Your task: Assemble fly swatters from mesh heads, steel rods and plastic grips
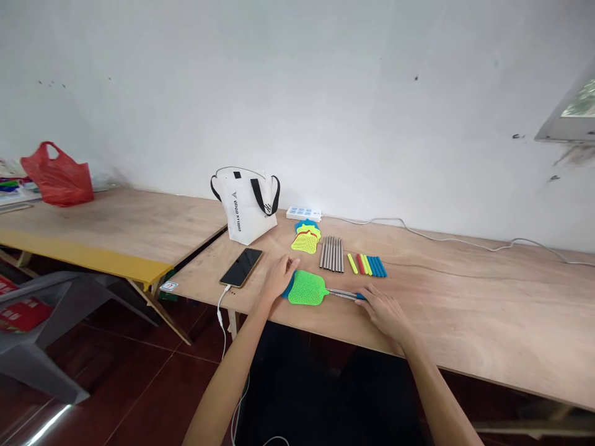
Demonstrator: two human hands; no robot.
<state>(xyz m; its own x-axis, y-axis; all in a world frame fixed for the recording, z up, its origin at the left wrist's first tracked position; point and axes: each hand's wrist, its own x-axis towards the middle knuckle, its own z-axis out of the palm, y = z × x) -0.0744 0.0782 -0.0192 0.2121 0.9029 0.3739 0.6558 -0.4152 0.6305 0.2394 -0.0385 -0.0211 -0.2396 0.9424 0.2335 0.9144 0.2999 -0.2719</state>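
A green mesh fly swatter (307, 288) lies near the front edge of the wooden table (465, 310), with a blue swatter head partly under it. My left hand (279, 277) rests on the swatter head's left side, fingers curled over it. My right hand (383, 310) lies over the handle's blue end, fingers bent on it. Behind them sit a stack of yellow and blue swatter heads (306, 238), a row of metal rods (331, 254) and a row of coloured handle grips (367, 264).
A phone (241, 267) on a white cable lies left of my left hand. A white tote bag (246, 204) and a power strip (304, 214) stand near the wall. A red plastic bag (58, 176) sits on the left table. A grey chair (41, 328) is at lower left.
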